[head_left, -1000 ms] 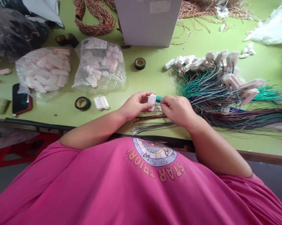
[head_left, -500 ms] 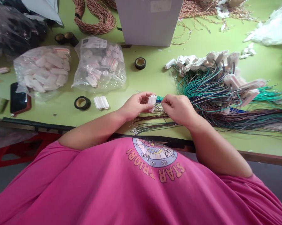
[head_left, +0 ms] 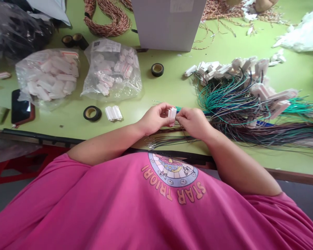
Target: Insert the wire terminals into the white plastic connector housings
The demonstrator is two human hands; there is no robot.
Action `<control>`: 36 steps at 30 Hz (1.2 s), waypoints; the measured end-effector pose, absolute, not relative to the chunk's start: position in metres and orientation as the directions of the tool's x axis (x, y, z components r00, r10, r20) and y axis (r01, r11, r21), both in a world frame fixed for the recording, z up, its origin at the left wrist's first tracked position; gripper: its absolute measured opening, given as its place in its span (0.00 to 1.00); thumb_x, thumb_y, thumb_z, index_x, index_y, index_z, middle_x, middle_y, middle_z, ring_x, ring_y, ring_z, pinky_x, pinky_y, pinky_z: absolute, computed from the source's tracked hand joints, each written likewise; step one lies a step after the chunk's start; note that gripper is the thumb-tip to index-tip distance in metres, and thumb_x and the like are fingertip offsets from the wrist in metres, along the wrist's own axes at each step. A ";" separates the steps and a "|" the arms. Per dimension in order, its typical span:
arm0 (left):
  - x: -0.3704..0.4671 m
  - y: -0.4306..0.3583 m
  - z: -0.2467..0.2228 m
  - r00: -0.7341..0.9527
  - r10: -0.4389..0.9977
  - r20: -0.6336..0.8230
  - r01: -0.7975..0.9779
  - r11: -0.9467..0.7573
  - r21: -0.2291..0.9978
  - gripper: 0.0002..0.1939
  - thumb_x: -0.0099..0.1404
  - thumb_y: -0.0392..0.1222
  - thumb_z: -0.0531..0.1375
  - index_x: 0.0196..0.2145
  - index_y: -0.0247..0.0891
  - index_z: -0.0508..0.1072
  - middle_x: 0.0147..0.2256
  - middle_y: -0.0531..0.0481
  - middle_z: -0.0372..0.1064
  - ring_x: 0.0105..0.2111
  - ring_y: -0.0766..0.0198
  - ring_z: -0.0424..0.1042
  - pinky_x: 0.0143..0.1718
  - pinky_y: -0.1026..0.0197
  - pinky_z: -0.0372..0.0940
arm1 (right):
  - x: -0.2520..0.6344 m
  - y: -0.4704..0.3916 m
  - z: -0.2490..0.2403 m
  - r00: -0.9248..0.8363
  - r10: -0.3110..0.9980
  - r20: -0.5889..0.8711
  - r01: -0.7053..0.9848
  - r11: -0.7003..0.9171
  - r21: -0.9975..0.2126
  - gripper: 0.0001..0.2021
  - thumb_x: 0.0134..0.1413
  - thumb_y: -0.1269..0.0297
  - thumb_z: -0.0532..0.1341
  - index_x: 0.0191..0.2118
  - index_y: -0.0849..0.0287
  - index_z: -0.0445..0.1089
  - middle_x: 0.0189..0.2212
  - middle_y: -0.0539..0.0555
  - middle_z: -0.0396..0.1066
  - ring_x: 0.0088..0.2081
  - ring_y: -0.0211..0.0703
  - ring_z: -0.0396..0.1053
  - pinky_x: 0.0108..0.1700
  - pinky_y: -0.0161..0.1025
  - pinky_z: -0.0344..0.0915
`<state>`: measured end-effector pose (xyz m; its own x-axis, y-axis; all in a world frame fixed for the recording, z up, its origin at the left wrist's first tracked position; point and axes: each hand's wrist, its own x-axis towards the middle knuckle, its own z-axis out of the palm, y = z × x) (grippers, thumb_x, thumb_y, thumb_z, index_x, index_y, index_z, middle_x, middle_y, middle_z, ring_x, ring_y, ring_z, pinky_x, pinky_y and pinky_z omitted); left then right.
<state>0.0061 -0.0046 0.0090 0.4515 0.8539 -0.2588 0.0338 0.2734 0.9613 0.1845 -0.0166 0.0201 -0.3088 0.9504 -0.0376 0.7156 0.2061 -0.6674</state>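
Between the thumb and fingers of my left hand [head_left: 156, 118] is a small white plastic connector [head_left: 172, 116], held upright over the table. My right hand [head_left: 194, 122] is closed in a pinch at the connector's right side; what its fingertips hold is too small to make out. Green, blue and dark wires run under and behind both hands. To the right lies a large bundle of green and dark wires [head_left: 224, 95] with white connectors [head_left: 211, 69] on its ends. A few white connectors [head_left: 114, 113] sit side by side left of my left hand.
Black tape rolls [head_left: 92, 113] [head_left: 157, 69] lie on the green table [head_left: 166, 88]. Two clear bags [head_left: 50, 76] [head_left: 112, 69] of white parts, a phone [head_left: 22, 107], a grey box [head_left: 168, 26] and twisted wires [head_left: 109, 21] stand or lie around.
My right hand has moved left and its fingertips now meet the connector. My left hand has shifted slightly right and turned the connector a little. The whole view has shifted slightly.
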 end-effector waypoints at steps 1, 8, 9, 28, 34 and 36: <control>0.006 -0.004 0.009 0.456 0.851 -0.259 0.035 0.274 0.961 0.18 0.54 0.36 0.69 0.41 0.35 0.68 0.27 0.55 0.71 0.28 0.70 0.72 0.34 0.63 0.70 | 0.186 -0.016 0.021 -0.303 0.952 -0.042 0.697 0.191 -0.691 0.10 0.52 0.67 0.56 0.26 0.61 0.73 0.21 0.49 0.68 0.25 0.35 0.60 0.31 0.34 0.53; 0.005 -0.005 0.008 0.439 0.856 -0.273 0.018 0.295 0.955 0.19 0.53 0.36 0.70 0.40 0.35 0.68 0.29 0.54 0.71 0.28 0.69 0.73 0.35 0.62 0.71 | 0.191 -0.013 0.023 -0.338 0.938 -0.075 0.655 0.177 -0.734 0.09 0.48 0.65 0.57 0.24 0.62 0.71 0.16 0.46 0.62 0.22 0.32 0.54 0.27 0.33 0.50; 0.005 -0.005 0.008 0.442 0.856 -0.269 0.023 0.289 0.957 0.19 0.53 0.36 0.70 0.40 0.35 0.68 0.29 0.54 0.71 0.28 0.69 0.72 0.34 0.62 0.70 | 0.191 -0.014 0.021 -0.342 0.937 -0.063 0.671 0.197 -0.715 0.09 0.48 0.66 0.57 0.23 0.62 0.71 0.17 0.46 0.62 0.22 0.32 0.55 0.27 0.33 0.50; -0.007 -0.002 0.005 0.535 0.793 -0.293 0.183 0.230 0.956 0.17 0.53 0.31 0.66 0.40 0.36 0.67 0.30 0.54 0.70 0.28 0.69 0.71 0.33 0.62 0.69 | 0.209 0.000 0.016 -0.389 0.921 -0.019 0.703 0.284 -0.652 0.12 0.56 0.63 0.56 0.32 0.60 0.77 0.26 0.51 0.72 0.29 0.38 0.64 0.34 0.35 0.57; -0.011 -0.004 -0.003 0.565 0.766 -0.306 0.317 0.141 0.938 0.15 0.55 0.32 0.64 0.41 0.36 0.68 0.32 0.51 0.72 0.30 0.67 0.73 0.36 0.60 0.69 | 0.202 -0.002 0.001 -0.464 0.885 -0.041 0.864 0.442 -0.242 0.13 0.60 0.68 0.53 0.34 0.60 0.76 0.33 0.58 0.73 0.35 0.44 0.67 0.34 0.39 0.54; -0.011 -0.005 -0.004 0.572 0.759 -0.311 0.316 0.146 0.938 0.15 0.56 0.32 0.64 0.41 0.36 0.68 0.32 0.52 0.72 0.30 0.67 0.73 0.36 0.60 0.69 | 0.198 -0.003 0.001 -0.476 0.877 -0.071 0.871 0.458 -0.180 0.14 0.62 0.68 0.51 0.35 0.61 0.75 0.33 0.60 0.73 0.34 0.45 0.66 0.34 0.39 0.53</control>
